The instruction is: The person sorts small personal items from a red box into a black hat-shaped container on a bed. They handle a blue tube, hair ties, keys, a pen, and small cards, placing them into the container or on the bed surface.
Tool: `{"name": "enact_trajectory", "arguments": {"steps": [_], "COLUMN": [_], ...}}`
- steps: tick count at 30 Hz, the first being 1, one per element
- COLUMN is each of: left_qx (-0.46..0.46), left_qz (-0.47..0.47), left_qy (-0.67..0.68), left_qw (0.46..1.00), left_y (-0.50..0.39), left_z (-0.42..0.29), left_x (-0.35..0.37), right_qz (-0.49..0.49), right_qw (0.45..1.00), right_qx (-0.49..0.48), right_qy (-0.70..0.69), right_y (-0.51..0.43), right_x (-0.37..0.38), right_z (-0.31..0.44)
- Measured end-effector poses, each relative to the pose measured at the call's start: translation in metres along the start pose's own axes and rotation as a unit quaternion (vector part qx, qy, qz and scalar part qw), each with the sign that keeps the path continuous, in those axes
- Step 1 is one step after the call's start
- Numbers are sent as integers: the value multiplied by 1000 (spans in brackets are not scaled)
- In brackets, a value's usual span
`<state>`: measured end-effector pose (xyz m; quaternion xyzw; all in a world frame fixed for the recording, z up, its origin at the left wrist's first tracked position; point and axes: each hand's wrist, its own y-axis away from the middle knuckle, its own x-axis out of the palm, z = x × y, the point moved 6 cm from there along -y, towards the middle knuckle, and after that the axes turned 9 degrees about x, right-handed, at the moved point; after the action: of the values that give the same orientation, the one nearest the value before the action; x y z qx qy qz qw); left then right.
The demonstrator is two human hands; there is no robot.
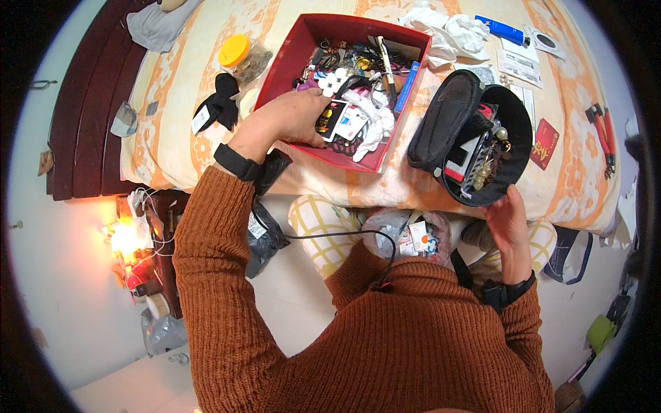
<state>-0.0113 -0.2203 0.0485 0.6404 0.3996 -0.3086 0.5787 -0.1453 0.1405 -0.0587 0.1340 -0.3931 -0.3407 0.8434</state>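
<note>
My left hand (297, 116) reaches over the near left side of a red box (276, 69), its thumb and fingers around the edge of a black card (330, 120). Playing cards (352, 123), a crumpled white cloth (379, 129), a pen (385, 59), white round pieces (332, 81) and tangled hair ties and trinkets fill the box. My right hand (508, 219) grips the near rim of a round black case (521, 155) with its lid folded open to the left. Inside the case lie beaded jewellery (483, 173), pearl-like beads and a red-and-white item (455, 170).
Left of the box are a yellow-lidded jar (235, 50) and black fabric (224, 100). Crumpled tissues (454, 33), a blue tube (501, 31), a red card (545, 143) and red-handled pliers (601, 134) lie rightward. Below the bed's edge stands a lined waste bin (439, 227). A cable crosses my lap.
</note>
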Motion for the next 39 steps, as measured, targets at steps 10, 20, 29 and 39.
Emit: {"name": "enact_trajectory", "arguments": {"steps": [10, 20, 29, 39], "left_qx": [-24, -209, -321, -362], "left_qz": [-229, -634, -718, -619], "left_qy": [66, 416, 512, -127], "left_qw": [971, 618, 345, 685], "left_y": [44, 161, 177, 170], "left_z": [34, 173, 287, 193], "left_x": [-33, 21, 111, 8], "right_qz": [22, 12, -20, 7], "right_qw": [1000, 1000, 999, 999], "right_qx": [-8, 0, -16, -16], "right_qy": [8, -5, -34, -30], "right_y": [-1, -4, 0, 0], "right_x": [1, -16, -14, -10], "right_z": [-1, -8, -7, -7]}}
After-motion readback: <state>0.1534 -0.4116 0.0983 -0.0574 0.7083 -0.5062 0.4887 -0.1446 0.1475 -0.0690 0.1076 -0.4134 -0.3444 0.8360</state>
